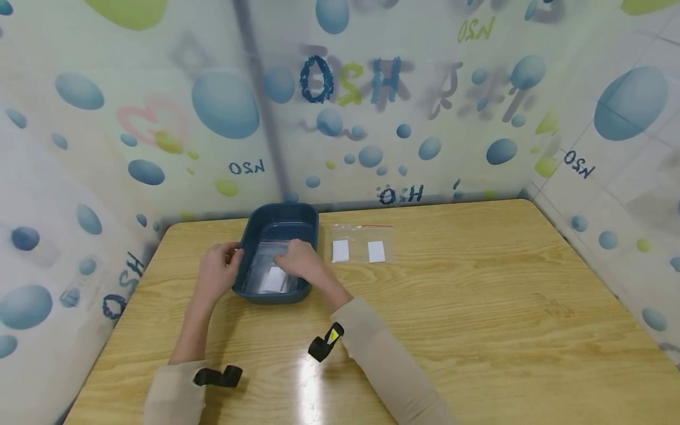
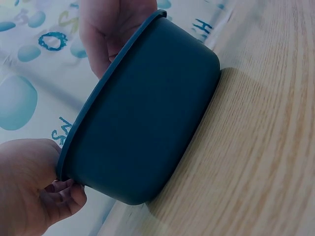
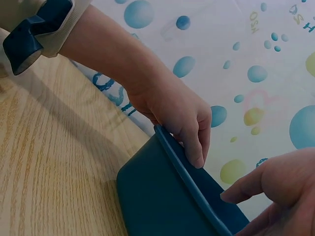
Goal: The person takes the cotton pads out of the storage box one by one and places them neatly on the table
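A dark blue plastic bin [image 1: 278, 299] stands on the table near the wall. Inside it lie clear zip bags [image 1: 264, 260] with a white card [image 1: 274, 278] showing through. My left hand [image 1: 218, 271] holds the bin's left rim, thumb inside and curled fingers outside, as the left wrist view [image 2: 29, 184] also shows. Reaching over the right rim, my right hand [image 1: 301, 260] hovers above the bags. In the right wrist view its finger and thumb [image 3: 246, 187] stand apart inside the bin, with nothing seen between them; the remaining fingers are partly out of frame.
To the bin's right, a clear zip bag [image 1: 357, 243] lies flat on the wooden table [image 1: 467, 307] with two white cards, the left one [image 1: 340, 251] and the right one [image 1: 376, 251]. A patterned wall [image 1: 372, 130] borders the table's far edge.
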The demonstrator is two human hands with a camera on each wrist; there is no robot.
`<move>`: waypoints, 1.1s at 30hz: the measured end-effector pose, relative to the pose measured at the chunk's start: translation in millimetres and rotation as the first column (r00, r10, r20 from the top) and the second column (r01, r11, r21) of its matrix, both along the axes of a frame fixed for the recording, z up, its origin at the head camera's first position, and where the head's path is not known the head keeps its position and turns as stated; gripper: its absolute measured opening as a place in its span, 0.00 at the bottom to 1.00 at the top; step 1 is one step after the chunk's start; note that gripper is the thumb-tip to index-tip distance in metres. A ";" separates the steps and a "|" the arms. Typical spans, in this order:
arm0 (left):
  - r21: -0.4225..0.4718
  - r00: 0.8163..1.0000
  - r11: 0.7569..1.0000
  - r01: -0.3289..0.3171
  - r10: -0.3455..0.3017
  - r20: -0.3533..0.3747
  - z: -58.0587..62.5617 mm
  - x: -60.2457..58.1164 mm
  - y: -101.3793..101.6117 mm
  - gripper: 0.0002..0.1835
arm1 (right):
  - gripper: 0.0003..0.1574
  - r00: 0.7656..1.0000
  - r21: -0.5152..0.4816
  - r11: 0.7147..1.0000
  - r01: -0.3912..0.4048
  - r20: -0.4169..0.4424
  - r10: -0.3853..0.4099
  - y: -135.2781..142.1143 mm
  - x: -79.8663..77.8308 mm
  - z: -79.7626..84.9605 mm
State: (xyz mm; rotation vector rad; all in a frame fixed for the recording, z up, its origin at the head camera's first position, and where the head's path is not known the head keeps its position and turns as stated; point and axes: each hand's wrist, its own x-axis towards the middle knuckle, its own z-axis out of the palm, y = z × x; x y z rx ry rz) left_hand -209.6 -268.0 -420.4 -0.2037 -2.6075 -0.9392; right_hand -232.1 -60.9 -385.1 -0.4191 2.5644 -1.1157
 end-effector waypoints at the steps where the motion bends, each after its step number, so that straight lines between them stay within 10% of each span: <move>1: -0.001 1.000 1.000 0.001 -0.001 -0.001 -0.4 -0.3 0.1 0.15 | 0.33 1.000 0.008 1.000 -0.001 0.002 0.001 -0.7 -0.4 -0.5; 28: 0.009 0.999 1.000 -0.008 0.008 0.034 3.3 0.3 1.9 0.15 | 0.34 0.972 -0.115 0.969 0.217 -0.063 -0.225 -12.0 1.5 -10.0; 33: 0.013 0.999 1.000 -0.010 0.009 0.035 4.4 0.9 1.9 0.15 | 0.14 0.965 -0.149 0.959 0.239 -0.077 -0.252 -13.3 0.5 -11.6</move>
